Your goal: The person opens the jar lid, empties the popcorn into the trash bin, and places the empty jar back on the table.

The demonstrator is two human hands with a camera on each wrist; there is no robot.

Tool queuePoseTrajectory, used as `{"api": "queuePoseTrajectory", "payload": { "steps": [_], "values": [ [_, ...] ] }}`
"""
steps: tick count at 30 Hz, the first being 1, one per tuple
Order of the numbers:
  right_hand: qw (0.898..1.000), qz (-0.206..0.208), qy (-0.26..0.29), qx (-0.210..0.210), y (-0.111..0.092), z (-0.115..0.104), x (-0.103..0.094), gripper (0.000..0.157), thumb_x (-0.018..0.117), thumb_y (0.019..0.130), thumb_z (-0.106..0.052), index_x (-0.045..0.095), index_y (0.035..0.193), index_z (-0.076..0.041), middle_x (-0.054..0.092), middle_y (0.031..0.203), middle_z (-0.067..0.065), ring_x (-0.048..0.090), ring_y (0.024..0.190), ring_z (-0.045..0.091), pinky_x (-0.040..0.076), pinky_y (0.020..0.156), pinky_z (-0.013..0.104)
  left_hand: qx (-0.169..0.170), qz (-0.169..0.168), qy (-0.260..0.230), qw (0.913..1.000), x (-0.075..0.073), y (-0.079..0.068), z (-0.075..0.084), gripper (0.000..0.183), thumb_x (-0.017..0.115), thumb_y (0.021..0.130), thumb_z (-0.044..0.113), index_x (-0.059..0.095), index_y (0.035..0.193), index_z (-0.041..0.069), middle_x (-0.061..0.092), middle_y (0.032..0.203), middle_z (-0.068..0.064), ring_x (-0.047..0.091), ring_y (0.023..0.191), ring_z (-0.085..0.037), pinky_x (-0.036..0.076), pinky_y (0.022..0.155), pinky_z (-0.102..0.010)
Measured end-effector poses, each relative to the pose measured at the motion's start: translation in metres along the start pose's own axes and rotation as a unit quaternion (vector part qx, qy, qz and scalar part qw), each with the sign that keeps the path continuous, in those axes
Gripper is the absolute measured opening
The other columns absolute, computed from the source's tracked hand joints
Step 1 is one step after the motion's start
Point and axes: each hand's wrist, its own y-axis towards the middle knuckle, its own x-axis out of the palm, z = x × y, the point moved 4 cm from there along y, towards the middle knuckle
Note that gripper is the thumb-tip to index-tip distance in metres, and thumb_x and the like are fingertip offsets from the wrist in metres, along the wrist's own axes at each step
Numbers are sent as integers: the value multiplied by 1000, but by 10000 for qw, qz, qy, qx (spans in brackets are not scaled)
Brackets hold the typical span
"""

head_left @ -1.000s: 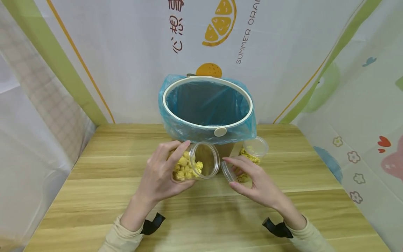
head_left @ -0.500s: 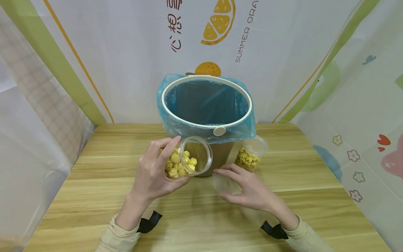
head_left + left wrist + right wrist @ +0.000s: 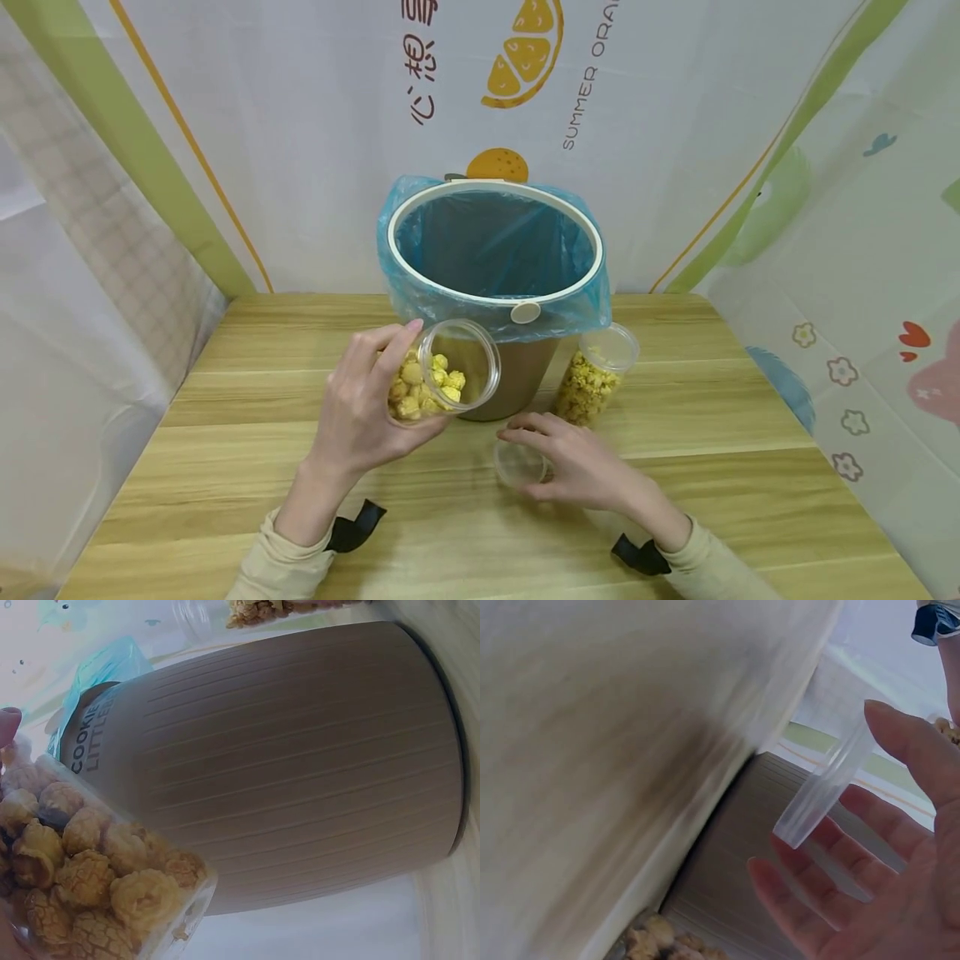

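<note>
My left hand point(image 3: 360, 404) grips a clear plastic jar point(image 3: 496, 367), tilted so its uncovered mouth points right and toward the head camera. Yellow ball-shaped popcorn point(image 3: 423, 387) lies inside, seen close through the wall in the left wrist view. Low over the table, my right hand point(image 3: 573, 462) holds a clear round lid point(image 3: 517, 467) by its edges. The right wrist view shows the lid point(image 3: 825, 787) on edge between thumb and fingers. Just behind that hand stands a second clear jar point(image 3: 588, 387) of popcorn, upright, its top capped by a clear disc.
A brown bin point(image 3: 525, 371) with a white rim ring and a blue bag point(image 3: 420, 308) stands at the back middle, just behind the jar in my left hand. The wooden table point(image 3: 285, 400) reaches back to printed white curtains point(image 3: 315, 150).
My right hand has moved left and down with the lid, away from the second jar, which shows more fully now. My left hand has drawn the held jar left and slightly up.
</note>
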Motion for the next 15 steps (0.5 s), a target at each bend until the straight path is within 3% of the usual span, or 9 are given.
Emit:
{"api": "queuePoseTrajectory", "payload": {
  "steps": [7, 15],
  "values": [
    [9997, -197, -54, -103, 2, -1, 13, 69, 85, 79, -46, 61, 141, -25, 62, 137, -5, 61, 124, 15, 60, 90, 36, -17, 42, 19, 10000, -4, 1, -1, 77, 61, 90, 62, 55, 138, 2, 64, 116, -17, 59, 98, -31, 57, 74, -45],
    [9986, -480, -39, -208, 6, -5, 22, 70, 84, 79, -43, 61, 142, -23, 62, 140, -4, 58, 129, 18, 54, 105, 40, -78, 43, 70, 9999, -6, 1, -3, 79, 62, 90, 64, 56, 138, 1, 64, 116, -18, 59, 98, -31, 57, 77, -45]
  ]
}}
